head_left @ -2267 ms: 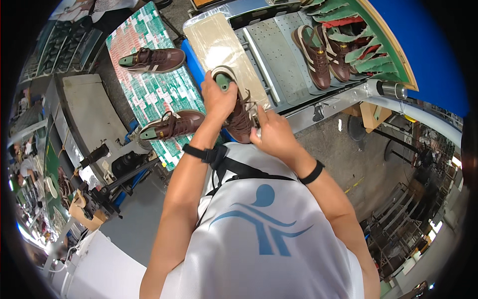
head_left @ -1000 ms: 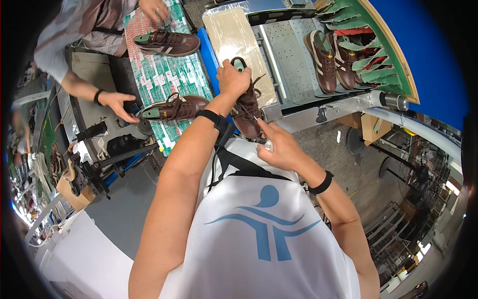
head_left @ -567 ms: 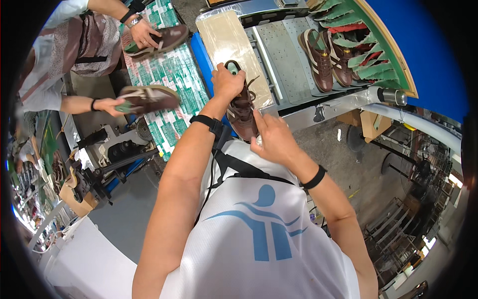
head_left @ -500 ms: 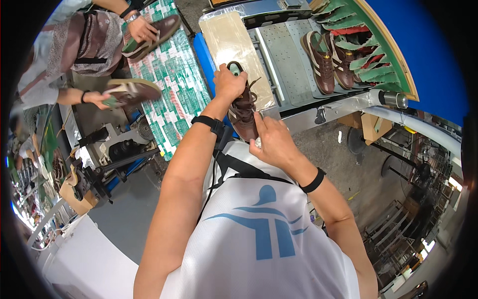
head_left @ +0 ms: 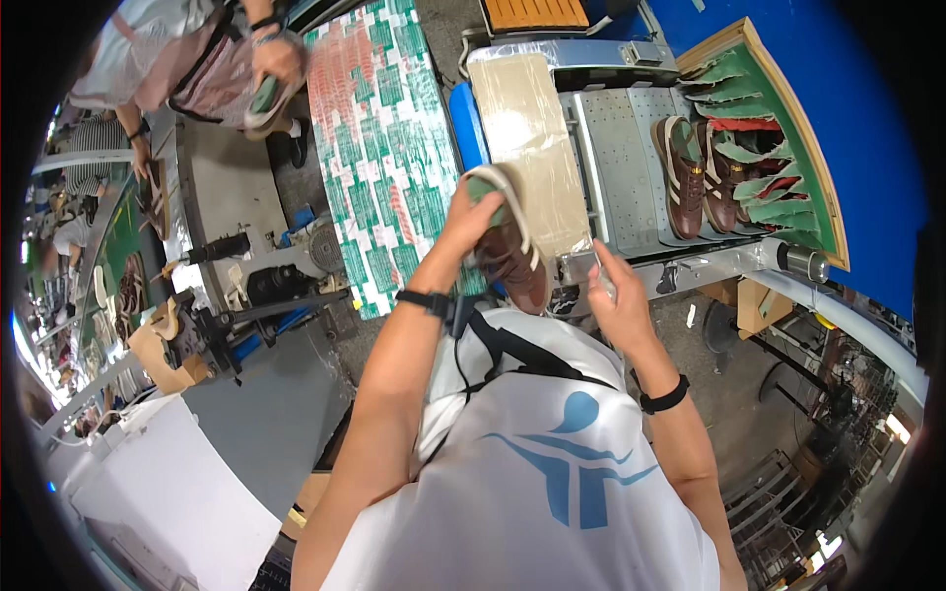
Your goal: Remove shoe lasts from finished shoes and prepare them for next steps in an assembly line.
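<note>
My left hand (head_left: 471, 219) is closed on a brown shoe (head_left: 510, 258) at its heel opening, thumb inside by the green insole. The shoe is tilted, showing a pale sole edge, with its toe toward me. Just right of it, my right hand (head_left: 621, 307) is off the shoe, its index finger stretched out. The other fingers curl round something small and pale that I cannot make out. A beige padded board (head_left: 517, 108) lies just beyond the shoe. Two brown shoes with pale stripes, one of them this shoe (head_left: 680, 182), stand on the metal conveyor at the right.
Green torn strips hang in a wood-framed opening (head_left: 778, 148) over the conveyor (head_left: 616, 148). A table wrapped in green and white printed tape (head_left: 384, 158) stands at the left. Beyond it, a co-worker's hand (head_left: 279, 61) holds another shoe (head_left: 266, 108). A metal rail edges the conveyor's near side.
The shoe has tilted onto its side in my left hand. My right hand has moved away from it to the right. The co-worker's hands have drawn back from the taped table with their shoes.
</note>
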Demonstrator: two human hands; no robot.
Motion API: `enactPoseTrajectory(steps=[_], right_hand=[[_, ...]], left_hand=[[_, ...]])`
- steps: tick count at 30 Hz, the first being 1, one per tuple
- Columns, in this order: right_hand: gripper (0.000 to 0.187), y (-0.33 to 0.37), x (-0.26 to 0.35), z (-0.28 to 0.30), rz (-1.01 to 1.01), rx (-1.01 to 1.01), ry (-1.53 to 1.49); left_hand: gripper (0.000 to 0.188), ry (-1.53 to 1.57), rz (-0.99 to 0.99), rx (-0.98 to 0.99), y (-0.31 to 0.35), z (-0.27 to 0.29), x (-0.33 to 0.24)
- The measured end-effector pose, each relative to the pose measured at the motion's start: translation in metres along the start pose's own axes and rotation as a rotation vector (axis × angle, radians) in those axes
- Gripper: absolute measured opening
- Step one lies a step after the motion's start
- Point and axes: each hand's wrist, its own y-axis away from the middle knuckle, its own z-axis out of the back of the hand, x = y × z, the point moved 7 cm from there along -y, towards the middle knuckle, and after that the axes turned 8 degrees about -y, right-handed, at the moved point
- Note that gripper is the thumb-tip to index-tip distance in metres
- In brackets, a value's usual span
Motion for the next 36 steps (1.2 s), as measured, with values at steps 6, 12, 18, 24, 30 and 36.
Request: enactPoseTrajectory(steps=[6, 12, 18, 24, 30, 36], right_hand=[[0.067, 0.017, -0.026, -0.019, -0.079, 0.167, 0.188], [0.068, 0.031, -0.06, -0.015, -0.095, 0.194, 0.204], [0.07, 0.038, -0.104, 0.023, -0.13, 0.103, 0.26], [0.075, 0.051, -0.129, 0.068, -0.198, 0.084, 0.27], [0.079, 0.079, -0.159, 0.095, -0.31, 0.027, 0.172], [0.074, 0.072, -0.154, 0.11, -0.343, 0.033, 0.106]], left_hand=[[0.043, 0.322, 0.32, -0.434, 0.005, 0.18, 0.122], [0.058, 0.453, 0.294, -0.833, -0.015, 0.319, 0.101], [0.071, -0.671, 0.031, -0.505, -0.019, 0.008, -0.056], [0.115, -0.424, -0.025, 0.199, -0.06, -0.36, -0.042], [0.084, -0.361, 0.021, -0.133, -0.105, -0.425, -0.022], [0.029, 0.105, 0.084, 0.2, -0.1, -0.371, -0.037]])
